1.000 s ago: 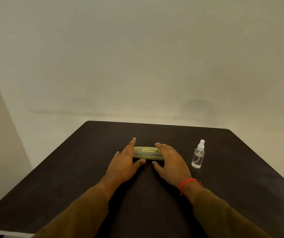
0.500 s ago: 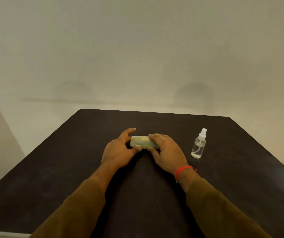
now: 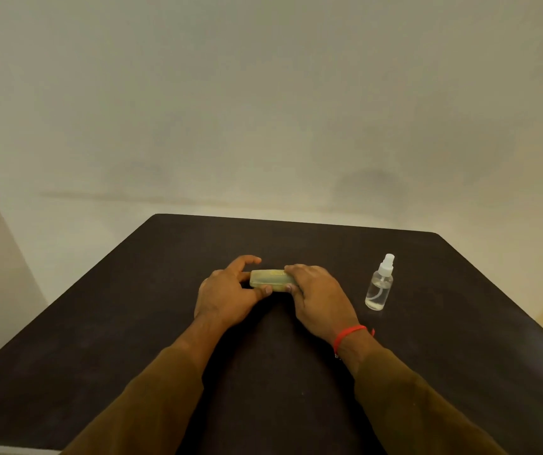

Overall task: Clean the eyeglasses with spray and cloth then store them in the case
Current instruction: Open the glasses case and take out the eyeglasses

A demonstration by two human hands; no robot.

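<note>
The pale yellow-green, oblong hard-plastic eyeglass case (image 3: 271, 280) lies, apparently closed, mid-way across the dark flat counter (image 3: 132, 323). It is held at its 2 ends: the left hand (image 3: 227, 295) curls round one, thumb on the near edge, and the right hand (image 3: 321, 297) pinches the other. The case looks light, stiff and smooth, so probably slippery. It is best pried at the near seam. A small clear plastic spray bottle (image 3: 380, 285) stands apart, to the right.
</note>
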